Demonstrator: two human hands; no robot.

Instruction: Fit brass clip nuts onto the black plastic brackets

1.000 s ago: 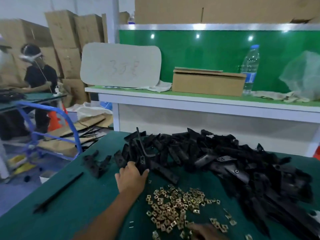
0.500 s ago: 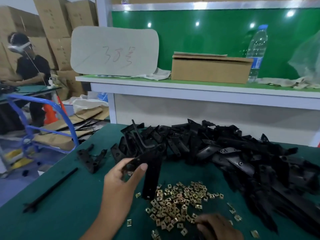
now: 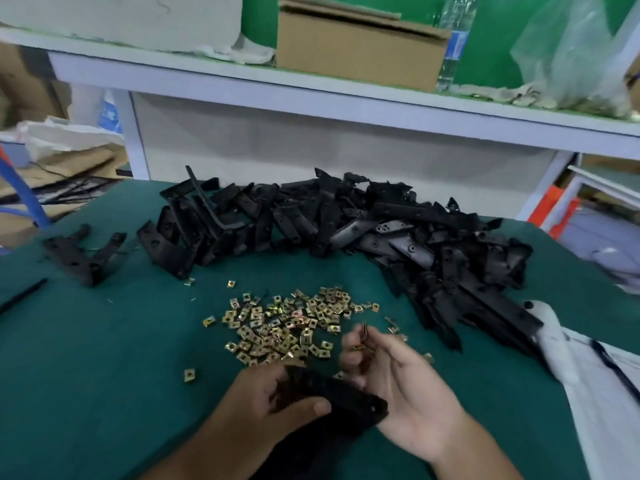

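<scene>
Left hand [image 3: 266, 403] grips a black bracket [image 3: 341, 398] near the bottom centre, thumb curled over its top face, fingers wrapped under. Bracket lies roughly level, its right end touching the right palm. Right hand [image 3: 405, 386] is palm-up just beside it, fingertips [image 3: 349, 341] pinching a few brass nuts [image 3: 363, 332] above the table; exact count too blurred to tell. Loose nut pile [image 3: 287, 323] sits on the green table [image 3: 104, 358] directly beyond both hands, with a few strays off its left and right edges. Big bracket heap [image 3: 346, 223] runs across the table behind the nuts and curves down along the right side. Two separate black pieces [image 3: 83, 254] lie apart at the left, a thin black rod [image 3: 22, 294] nearer the left edge. White cloth [image 3: 588, 368] at the right edge touches the heap's tail. Shelf [image 3: 311, 88] behind carries a cardboard box [image 3: 360, 43], a water bottle [image 3: 453, 39] and a clear plastic bag [image 3: 575, 53].
</scene>
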